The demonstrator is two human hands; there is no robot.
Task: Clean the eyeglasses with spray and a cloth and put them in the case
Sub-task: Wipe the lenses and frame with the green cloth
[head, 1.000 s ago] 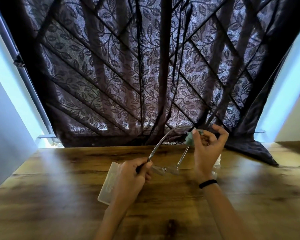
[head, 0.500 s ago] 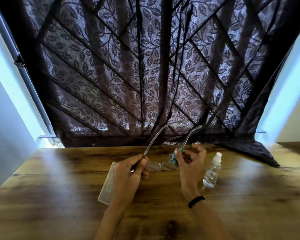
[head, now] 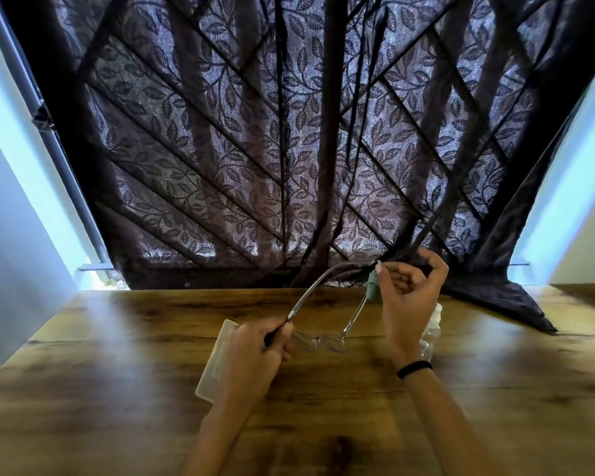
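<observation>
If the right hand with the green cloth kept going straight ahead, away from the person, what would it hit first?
Probably the dark leaf-patterned curtain hanging just behind the right hand; nothing else shows between them, though depth is hard to judge.

Case (head: 217, 365) lies on table (head: 117, 389) left of eyeglasses (head: 323, 341); bottle (head: 431, 333) right.

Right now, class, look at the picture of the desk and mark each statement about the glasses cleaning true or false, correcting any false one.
1. The left hand holds the glasses by one temple arm. True.
2. The right hand pinches a green cloth around the other temple arm. True.
3. The glasses lie inside the case. False: they are held above the table; the case lies flat under the left hand.
4. The spray bottle is in the left hand. False: it stands on the table behind the right wrist.
</observation>
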